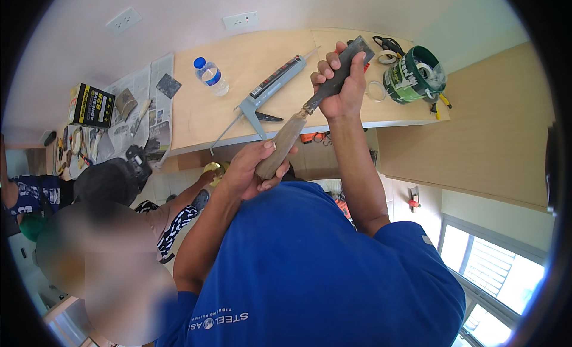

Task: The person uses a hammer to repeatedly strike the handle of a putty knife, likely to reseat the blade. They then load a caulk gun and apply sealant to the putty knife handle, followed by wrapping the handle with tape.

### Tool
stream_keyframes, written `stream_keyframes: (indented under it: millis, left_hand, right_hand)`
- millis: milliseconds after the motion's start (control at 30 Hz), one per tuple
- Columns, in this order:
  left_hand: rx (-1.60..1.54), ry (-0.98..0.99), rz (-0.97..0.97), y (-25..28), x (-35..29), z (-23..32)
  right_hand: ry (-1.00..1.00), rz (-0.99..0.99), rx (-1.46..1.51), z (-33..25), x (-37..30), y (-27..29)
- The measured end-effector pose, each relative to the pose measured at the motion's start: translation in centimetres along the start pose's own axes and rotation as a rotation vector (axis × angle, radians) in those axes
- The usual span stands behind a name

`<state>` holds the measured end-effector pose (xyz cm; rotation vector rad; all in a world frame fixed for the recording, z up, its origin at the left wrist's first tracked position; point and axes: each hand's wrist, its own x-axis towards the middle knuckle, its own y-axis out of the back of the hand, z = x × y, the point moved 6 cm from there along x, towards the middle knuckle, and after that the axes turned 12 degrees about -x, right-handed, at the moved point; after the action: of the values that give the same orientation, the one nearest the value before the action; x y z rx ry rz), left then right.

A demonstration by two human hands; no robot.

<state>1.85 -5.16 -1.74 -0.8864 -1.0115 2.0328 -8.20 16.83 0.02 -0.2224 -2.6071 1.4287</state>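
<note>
A broad chisel with a worn wooden handle (285, 141) and a dark flat blade (333, 78) slants across in front of my chest. My left hand (253, 165) is closed around the lower part of the handle. Higher up, my right hand (345, 84) grips the blade, its fingers curled on one side and the thumb lying along the other. The blade's wide end sticks out past my right fingers, over the tabletop. Closest to the chisel on the table is a grey caulking gun (268, 87) with a cartridge in it.
On the pale wooden desk (185, 123) stand a water bottle (211, 77) and a green bucket (411, 78), with tape rolls (376, 91) beside it. Newspaper (161, 111) at left holds a black-and-yellow box (90, 105) and scraps. A person in a black cap (107, 183) is close on my left.
</note>
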Motion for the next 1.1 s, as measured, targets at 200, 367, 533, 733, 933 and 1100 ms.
stream_keyframes:
  millis: [200, 367, 533, 733, 933, 1100]
  left_hand:
    - [0.197, -0.007, 0.127, -0.6, -0.2, 1.0]
    - [0.261, -0.043, 0.147, -0.3, -0.2, 1.3]
    - [0.569, -0.108, 0.217, -0.5, -0.5, 2.1]
    - [1.325, -0.595, 0.373, -2.6, -1.3, 3.3]
    - [1.559, -0.916, 0.467, -3.9, -2.8, 3.9]
    - [0.781, -0.664, 0.321, -1.9, -2.6, 3.5]
  right_hand:
    - [-0.023, 0.004, -0.064, 0.3, -0.2, -0.2]
    - [-0.038, 0.028, -0.087, 0.6, -0.2, -0.5]
    - [-0.048, 0.067, -0.179, 0.6, -0.5, -1.1]
    - [-0.010, 0.122, -0.280, 0.3, -1.0, -2.2]
    - [0.049, 0.170, -0.354, 0.1, -1.4, -3.8]
    - [-0.031, -0.236, -0.134, -1.1, -2.0, -7.1]
